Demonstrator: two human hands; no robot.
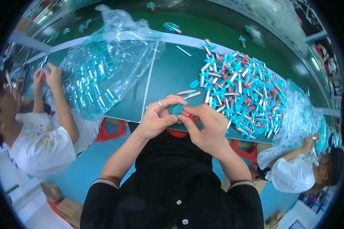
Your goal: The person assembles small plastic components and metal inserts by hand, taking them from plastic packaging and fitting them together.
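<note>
Close in front of my body, both hands meet over the table's near edge. My left hand, with a ring on one finger, is closed around a teal plastic piece. The thumb and index finger of my right hand pinch a small red part right beside it; whether the two are joined is hidden by my fingers. Just beyond my fingertips lie two silver tubes with red ends. To the right spreads a large pile of silver tubes with teal pieces and red ends.
A clear plastic bag with teal-and-silver parts lies left on the green table; another bag lies right. Beyond runs a green conveyor belt with scattered parts. Co-workers sit on both sides. Red stools stand below.
</note>
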